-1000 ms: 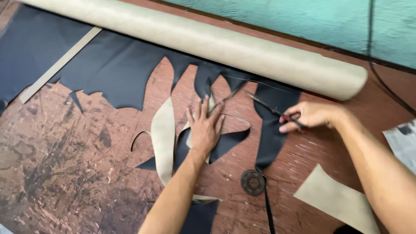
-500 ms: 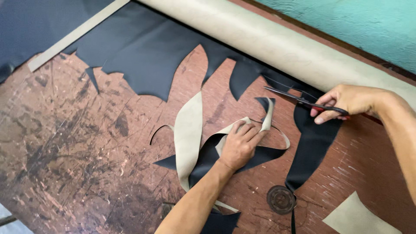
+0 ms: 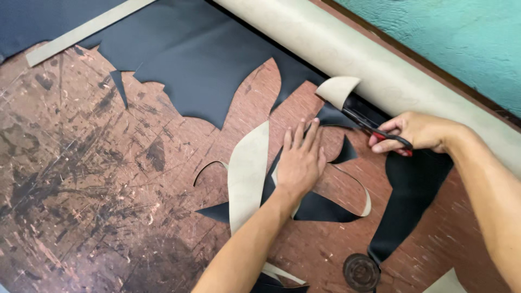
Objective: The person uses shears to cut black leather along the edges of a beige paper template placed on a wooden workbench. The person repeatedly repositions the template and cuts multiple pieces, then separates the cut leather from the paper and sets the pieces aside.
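My left hand (image 3: 299, 158) lies flat with fingers spread on a cut piece of black sheet material (image 3: 320, 206), pinning it to the worn brown table (image 3: 97, 179). My right hand (image 3: 417, 132) grips scissors with red-and-black handles (image 3: 374, 129); their blades point up-left into the black sheet, where a flap (image 3: 337, 89) curls up and shows its beige underside. A long beige strip (image 3: 247, 174) of turned-over material lies left of my left hand. The large uncut black sheet (image 3: 201, 59) spreads toward the top left.
A thick beige roll (image 3: 347, 49) of the material runs diagonally along the table's far edge, below a teal wall (image 3: 461, 38). A round dark metal weight (image 3: 361, 271) sits near the bottom. A beige strip (image 3: 81, 32) lies on the sheet at top left.
The scissors have advanced up-left along the sheet, and a flap has curled up at the blades. My left hand has slid slightly toward the cut and flattened out.
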